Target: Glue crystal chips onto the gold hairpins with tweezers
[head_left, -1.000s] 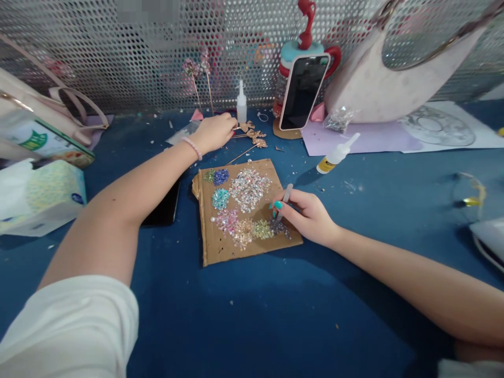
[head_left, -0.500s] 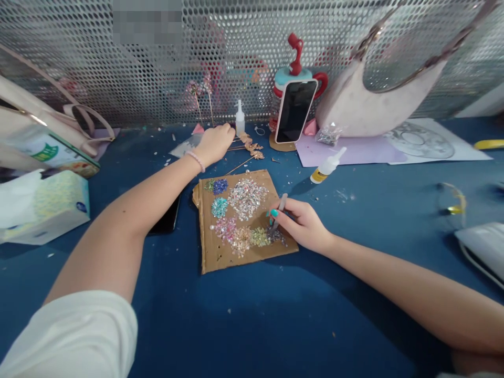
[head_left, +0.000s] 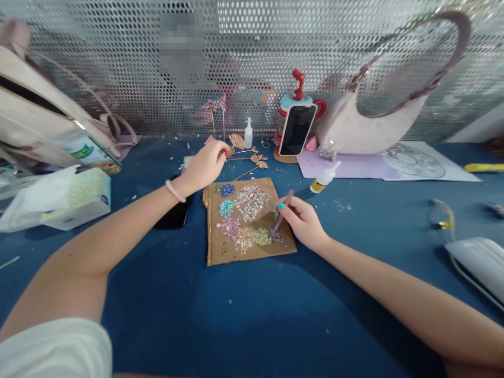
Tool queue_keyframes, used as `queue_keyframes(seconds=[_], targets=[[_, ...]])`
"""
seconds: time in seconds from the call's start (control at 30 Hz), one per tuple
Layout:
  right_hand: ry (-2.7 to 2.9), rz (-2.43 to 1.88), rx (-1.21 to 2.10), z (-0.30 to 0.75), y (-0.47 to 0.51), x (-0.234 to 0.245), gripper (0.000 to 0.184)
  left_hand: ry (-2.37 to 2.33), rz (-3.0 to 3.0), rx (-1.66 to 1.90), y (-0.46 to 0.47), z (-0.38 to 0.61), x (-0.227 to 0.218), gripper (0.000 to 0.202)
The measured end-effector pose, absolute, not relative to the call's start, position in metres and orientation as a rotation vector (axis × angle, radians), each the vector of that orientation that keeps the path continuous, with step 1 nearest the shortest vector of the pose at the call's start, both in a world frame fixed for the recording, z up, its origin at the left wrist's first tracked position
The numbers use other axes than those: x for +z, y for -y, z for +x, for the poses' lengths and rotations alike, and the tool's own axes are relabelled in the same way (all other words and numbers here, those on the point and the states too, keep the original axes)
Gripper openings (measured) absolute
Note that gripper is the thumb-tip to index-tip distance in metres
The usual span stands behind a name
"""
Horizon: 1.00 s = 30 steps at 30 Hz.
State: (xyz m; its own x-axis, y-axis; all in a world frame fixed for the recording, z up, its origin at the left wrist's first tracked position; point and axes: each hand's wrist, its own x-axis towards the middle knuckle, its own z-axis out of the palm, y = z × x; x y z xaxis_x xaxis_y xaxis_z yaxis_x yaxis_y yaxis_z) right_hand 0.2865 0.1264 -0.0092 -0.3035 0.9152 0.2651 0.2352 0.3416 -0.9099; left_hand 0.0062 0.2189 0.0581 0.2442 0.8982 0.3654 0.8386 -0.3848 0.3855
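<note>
My left hand [head_left: 208, 164], with a pink bead bracelet at the wrist, is closed in a pinch beyond the cardboard. At its fingertips is a gold fan-shaped ornament [head_left: 237, 140]. Gold hairpins [head_left: 258, 159] with leafy heads lie just to the right of these fingers. My right hand [head_left: 305, 220] grips tweezers [head_left: 284, 209], their tips down at the grey rhinestones [head_left: 277, 236] on the cardboard's right side. Other rhinestone piles share the cardboard sheet [head_left: 224, 256]: a large clear one [head_left: 252, 202], blue, turquoise [head_left: 226, 208], pink, peach and yellow-green.
A glue bottle [head_left: 325, 177] stands right of the cardboard; a white bottle [head_left: 248, 133] is behind the hairpins. A phone [head_left: 297, 129] leans on a cup. Bags [head_left: 370, 123] line the mesh wall. A tissue pack [head_left: 84, 199] and a dark phone [head_left: 173, 214] are at left.
My left hand has drawn back from the hairpins, and the gold fan-shaped ornament now shows at its fingertips. The right hand keeps the tweezers over the grey rhinestones. The camera view has shifted.
</note>
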Motion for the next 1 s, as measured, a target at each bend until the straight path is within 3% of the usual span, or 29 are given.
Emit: queue_keyframes(seconds=[0.4, 0.57, 0.7, 1.0], targets=[[1.810, -1.147, 0.771, 0.286, -0.135, -0.017, 0.046, -1.165, 1.522, 0.392, -0.034, 0.002, 0.037, 0.028], [1.955, -1.258, 0.672, 0.293, -0.141, -0.022, 0.034, -1.046, 1.547, 0.294, -0.023, 0.006, 0.025, 0.026], [2.076, -1.357, 0.613, 0.304, -0.151, -0.022, 0.040, -1.010, 1.600, 0.261, -0.025, 0.004, 0.024, 0.026], [2.154, -1.529, 0.290, 0.324, -0.164, -0.021, 0.027, -0.954, 1.595, 0.242, -0.028, -0.002, 0.016, 0.027]])
